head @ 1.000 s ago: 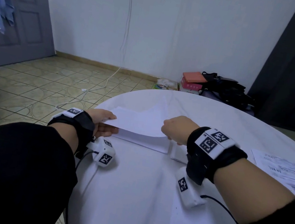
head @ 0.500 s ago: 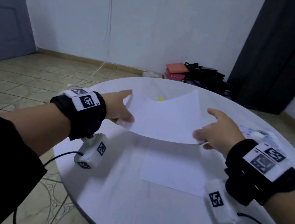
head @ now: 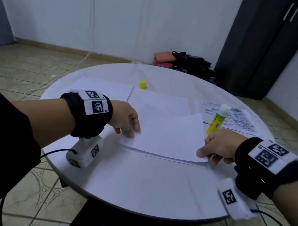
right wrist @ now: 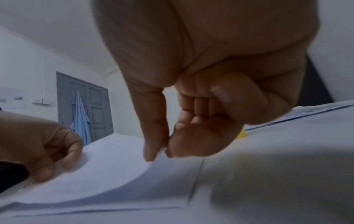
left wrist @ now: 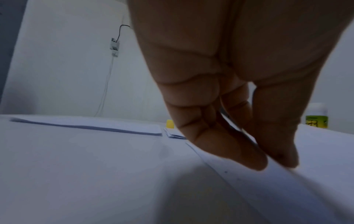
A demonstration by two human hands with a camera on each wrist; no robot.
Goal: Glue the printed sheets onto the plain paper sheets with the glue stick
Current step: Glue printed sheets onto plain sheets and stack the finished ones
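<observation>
We pinched the thin, bowed white paper sheet w/ left hand & right hand, near the upright yellow-green plastic glue stick.

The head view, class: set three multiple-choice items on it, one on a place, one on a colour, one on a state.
1. Where does the glue stick stand?
A. On the printed sheets
B. On the floor
C. In a hand

2. What colour is the loose cap?
A. Red
B. Yellow
C. Black

3. How is the plain sheet held?
A. Lying untouched
B. Crumpled in one fist
C. Pinched at both near corners

Key: 1 A, it stands upright there, right of the hands; 2 B, the cap is yellow; 3 C, the left hand and the right hand each pinch a corner.
</observation>
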